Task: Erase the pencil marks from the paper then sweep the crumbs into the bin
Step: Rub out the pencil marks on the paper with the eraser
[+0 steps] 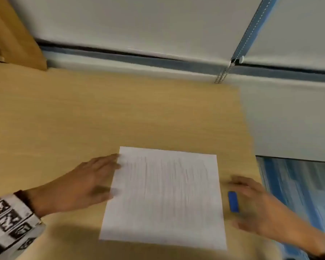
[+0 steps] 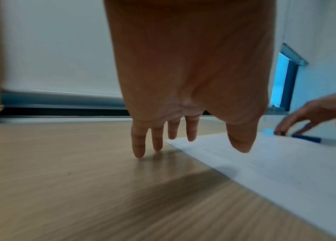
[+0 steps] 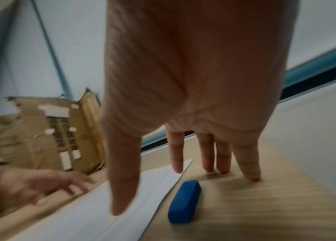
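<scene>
A white sheet of paper (image 1: 163, 197) with faint grey pencil strokes lies on the wooden desk (image 1: 101, 109). My left hand (image 1: 105, 175) is flat and open at the sheet's left edge, its fingertips (image 2: 140, 153) on the desk and its thumb over the paper (image 2: 276, 166). A blue eraser (image 1: 233, 201) lies on the desk just right of the sheet. My right hand (image 1: 251, 203) hovers over the eraser (image 3: 184, 202) with straight fingers; its fingertips (image 3: 253, 176) touch the desk beyond it and its thumb hangs above the paper (image 3: 101, 220). Neither hand grips anything. No bin is in view.
A torn cardboard box (image 3: 59, 130) stands at the desk's far left. The desk's right edge (image 1: 249, 128) runs close to the eraser, with blue floor (image 1: 298, 194) below. A roller blind's bead chain (image 1: 221, 76) hangs at the back.
</scene>
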### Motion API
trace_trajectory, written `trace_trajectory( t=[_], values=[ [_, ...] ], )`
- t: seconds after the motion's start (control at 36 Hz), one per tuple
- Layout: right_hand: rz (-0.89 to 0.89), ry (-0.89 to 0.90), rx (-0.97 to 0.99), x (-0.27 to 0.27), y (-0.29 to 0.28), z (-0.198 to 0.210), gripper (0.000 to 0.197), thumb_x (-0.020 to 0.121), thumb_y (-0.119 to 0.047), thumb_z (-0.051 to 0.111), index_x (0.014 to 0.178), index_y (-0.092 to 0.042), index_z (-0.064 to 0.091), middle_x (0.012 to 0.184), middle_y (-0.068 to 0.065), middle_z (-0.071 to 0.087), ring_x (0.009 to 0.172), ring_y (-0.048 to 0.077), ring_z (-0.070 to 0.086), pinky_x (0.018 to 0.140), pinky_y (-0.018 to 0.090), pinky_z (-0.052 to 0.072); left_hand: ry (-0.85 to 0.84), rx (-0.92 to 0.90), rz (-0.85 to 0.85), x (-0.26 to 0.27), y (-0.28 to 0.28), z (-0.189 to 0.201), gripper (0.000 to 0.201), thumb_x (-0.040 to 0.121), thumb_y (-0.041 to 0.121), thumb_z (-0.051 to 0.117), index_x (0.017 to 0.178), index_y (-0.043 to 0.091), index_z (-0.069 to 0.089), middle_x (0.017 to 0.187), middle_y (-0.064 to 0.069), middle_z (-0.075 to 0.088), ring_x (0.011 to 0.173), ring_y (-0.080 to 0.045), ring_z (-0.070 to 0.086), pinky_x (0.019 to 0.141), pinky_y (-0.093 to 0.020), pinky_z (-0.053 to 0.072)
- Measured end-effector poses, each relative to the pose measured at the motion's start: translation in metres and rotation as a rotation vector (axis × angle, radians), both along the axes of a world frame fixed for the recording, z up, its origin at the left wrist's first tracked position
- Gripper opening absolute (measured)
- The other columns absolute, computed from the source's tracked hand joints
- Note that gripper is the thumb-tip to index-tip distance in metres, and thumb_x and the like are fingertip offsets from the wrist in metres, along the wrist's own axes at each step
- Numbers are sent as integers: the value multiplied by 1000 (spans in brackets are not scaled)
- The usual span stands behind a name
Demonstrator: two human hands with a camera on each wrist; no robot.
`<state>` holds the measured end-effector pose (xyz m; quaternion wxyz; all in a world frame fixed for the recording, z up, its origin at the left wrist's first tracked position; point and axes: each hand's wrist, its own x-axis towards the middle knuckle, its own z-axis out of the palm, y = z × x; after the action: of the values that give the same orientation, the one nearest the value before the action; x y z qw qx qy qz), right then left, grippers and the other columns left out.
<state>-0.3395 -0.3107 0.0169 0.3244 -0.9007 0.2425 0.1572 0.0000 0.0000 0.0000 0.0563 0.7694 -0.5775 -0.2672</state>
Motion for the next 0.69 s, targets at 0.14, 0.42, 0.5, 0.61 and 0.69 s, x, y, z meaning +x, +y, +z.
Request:
trace_trajectory(
  t=[0.14, 0.42, 0.5, 0.61, 0.69],
  values=[
    [26, 44, -162, -3, 3, -25, 68, 66, -49, 76, 116, -61, 31, 131, -42, 12, 119, -9, 31, 97, 10, 31, -124, 8, -84, 6, -18, -14, 87, 82, 85, 24, 154, 36, 12, 157, 28, -15, 144, 5, -1, 113, -25, 16],
    [125, -9, -457, 5, 14, -22, 54, 85, -48, 60, 133, -49, 35, 127, -33, 19, 119, -8, 29, 85, 6, 24, -288, 37, -90, 10, -37, -24, 113, 61, 100, 24, 153, 34, 17, 146, 40, -12, 133, 13, -1, 111, -23, 20],
    [118, -39, -436, 3, 11, -23, 51, 83, -45, 64, 130, -40, 43, 130, -27, 32, 120, -4, 36, 87, 6, 27, -291, 39, -58, 7, -38, -26, 121, 53, 103, 27, 153, 35, 18, 147, 36, -5, 137, 6, 7, 113, -23, 23],
    [96, -70, -404, 3, 7, -19, 49, 79, -37, 70, 124, -35, 51, 118, -22, 41, 103, 0, 46, 87, 12, 38, -369, 144, -51, -9, -42, -19, 135, 42, 107, 11, 154, 32, 10, 158, 19, 0, 144, -9, 11, 117, -27, 22],
    [99, -77, -388, 0, 9, -17, 20, 78, -35, 73, 91, -32, 59, 100, -17, 49, 88, 4, 52, 79, 21, 47, -445, 220, -68, -27, -46, -12, 129, 49, 102, 15, 155, 30, 5, 162, 8, 2, 145, -14, 11, 116, -28, 19]
  ],
)
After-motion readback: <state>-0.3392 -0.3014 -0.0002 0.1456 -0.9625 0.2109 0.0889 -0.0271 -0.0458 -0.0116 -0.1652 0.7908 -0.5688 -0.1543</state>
